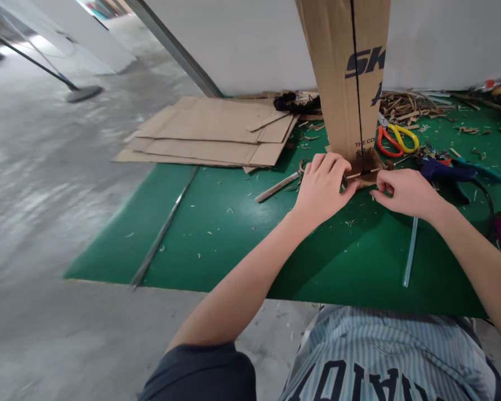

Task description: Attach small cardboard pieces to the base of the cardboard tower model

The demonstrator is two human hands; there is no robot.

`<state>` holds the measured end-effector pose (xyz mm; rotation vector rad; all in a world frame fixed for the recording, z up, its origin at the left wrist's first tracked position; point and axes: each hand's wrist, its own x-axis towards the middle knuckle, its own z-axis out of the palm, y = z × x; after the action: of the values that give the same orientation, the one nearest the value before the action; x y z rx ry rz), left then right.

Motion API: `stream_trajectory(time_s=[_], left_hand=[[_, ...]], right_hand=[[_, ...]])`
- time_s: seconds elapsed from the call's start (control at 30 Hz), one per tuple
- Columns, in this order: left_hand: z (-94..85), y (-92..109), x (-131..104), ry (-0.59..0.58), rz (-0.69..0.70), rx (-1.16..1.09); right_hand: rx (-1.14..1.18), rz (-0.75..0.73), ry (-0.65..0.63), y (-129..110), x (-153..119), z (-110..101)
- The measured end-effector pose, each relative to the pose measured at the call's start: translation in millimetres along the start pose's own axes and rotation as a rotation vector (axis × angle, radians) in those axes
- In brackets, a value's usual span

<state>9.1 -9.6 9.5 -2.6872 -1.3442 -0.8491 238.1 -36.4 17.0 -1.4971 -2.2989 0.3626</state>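
A tall cardboard piece (338, 72) with dark printing stands upright on the green table (234, 223), a black cord (356, 67) running down its front. At its base, my left hand (323, 184) lies bent over the lower left side, thumb beside a small dark object; what its fingers hold is hidden. My right hand (407, 192) is at the lower right of the base, its fingers curled together near a thin stick; anything between them is too small to name. Between the hands the cord's lower end meets the base.
Flat cardboard sheets (217, 128) lie at the back left. Right of the upright piece are scissors (394, 139) with red and yellow handles, a dark blue tool (446, 170) and cardboard scraps (409, 106). A clear glue stick (411, 250) and a bundle of thin wires (162, 231) lie nearer.
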Motion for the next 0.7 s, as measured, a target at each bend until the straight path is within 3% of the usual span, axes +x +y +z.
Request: stream_trajectory(time_s=[0.13,0.33,0.7], left_hand=[[10.0,-2,-1,-0.028,0.011,0.005],[13.9,4,1,-0.030,-0.011,-0.043],[19.0,6,4,0.010,0.008,-0.046]], right_hand=[[-0.006,-0.068,-0.040,-1,-1,0],[-0.098,0.013,0.129,-11,4,10],[-0.201,0.002,0.181,-10,1,8]])
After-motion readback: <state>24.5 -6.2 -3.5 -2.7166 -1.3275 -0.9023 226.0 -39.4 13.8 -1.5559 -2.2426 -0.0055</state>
